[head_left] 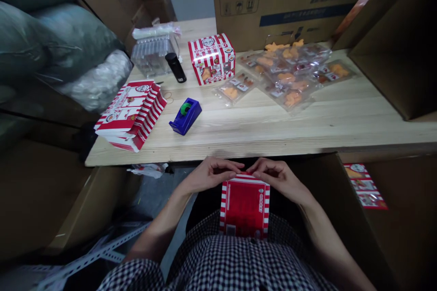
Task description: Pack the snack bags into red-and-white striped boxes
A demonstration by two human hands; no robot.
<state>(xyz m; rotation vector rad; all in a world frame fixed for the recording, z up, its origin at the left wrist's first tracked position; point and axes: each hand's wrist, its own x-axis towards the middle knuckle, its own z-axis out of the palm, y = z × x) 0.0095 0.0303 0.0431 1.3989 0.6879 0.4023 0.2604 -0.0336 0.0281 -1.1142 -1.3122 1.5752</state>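
Note:
A red carton (245, 207) with striped red-and-white edges is held against my lap, below the front edge of the table. My left hand (216, 173) pinches its top left edge between thumb and fingers. At the top right edge my right hand (278, 177) grips the same carton in a like way. The carton's printed red face is turned up toward me. Its far side is hidden. On the table beyond my hands sits a blue tape dispenser (186, 117) with a green core.
A stack of flat striped cartons (128, 111) lies at the table's left. Behind stand a formed striped box (212, 59), a black cylinder (175, 68) and a clear plastic container (153, 57). Several clear packets (287, 75) are piled before a large cardboard box (290, 4). An open cardboard box (362, 232) is at my right.

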